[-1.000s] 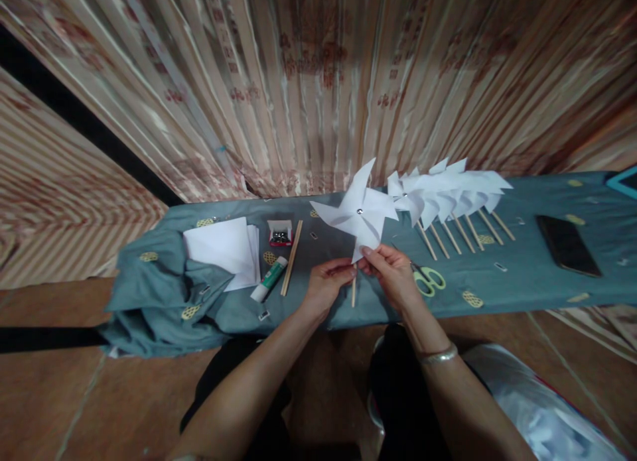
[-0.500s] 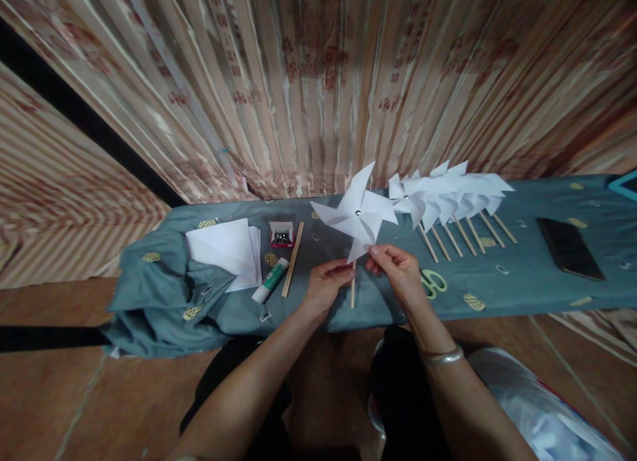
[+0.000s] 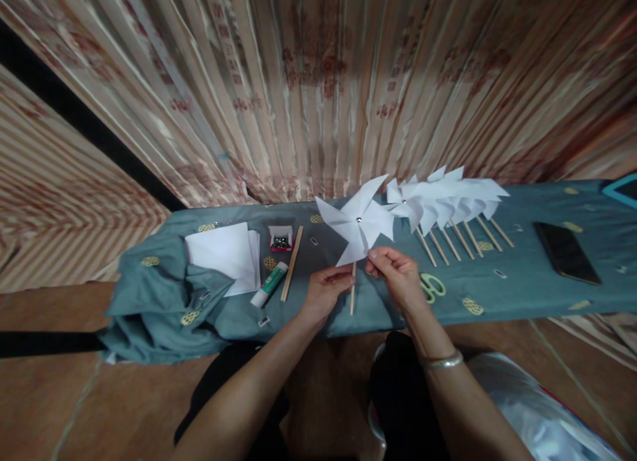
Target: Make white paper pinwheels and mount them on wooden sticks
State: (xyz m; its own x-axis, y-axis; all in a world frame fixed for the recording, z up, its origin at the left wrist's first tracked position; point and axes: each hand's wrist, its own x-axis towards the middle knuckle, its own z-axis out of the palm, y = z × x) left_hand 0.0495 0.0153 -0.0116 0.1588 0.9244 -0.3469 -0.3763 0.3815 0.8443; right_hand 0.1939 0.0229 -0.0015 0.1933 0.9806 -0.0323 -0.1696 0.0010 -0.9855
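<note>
A white paper pinwheel point(image 3: 362, 230) with a shiny pin at its centre stands in front of me on a thin wooden stick point(image 3: 353, 298). My left hand point(image 3: 324, 292) is closed round that stick just below the blades. The fingers of my right hand point(image 3: 395, 272) are pinched together at the edge of a lower blade. More finished white pinwheels point(image 3: 455, 196) lie overlapping in a row to the right, their sticks pointing toward me. Beside my right hand are scissors with pale green handles point(image 3: 434, 287), their blades out of sight.
Left of my hands lie loose wooden sticks point(image 3: 292, 265), a glue stick point(image 3: 269, 285), a small red box of pins point(image 3: 281, 239) and a stack of white paper point(image 3: 219, 249). A dark phone point(image 3: 567, 252) rests on the green cloth point(image 3: 522, 295) at right. Behind hangs a patterned curtain point(image 3: 318, 83).
The pinwheel's blades have turned a little clockwise on the stick. Both hands keep nearly the same place, and the whole view has shifted slightly.
</note>
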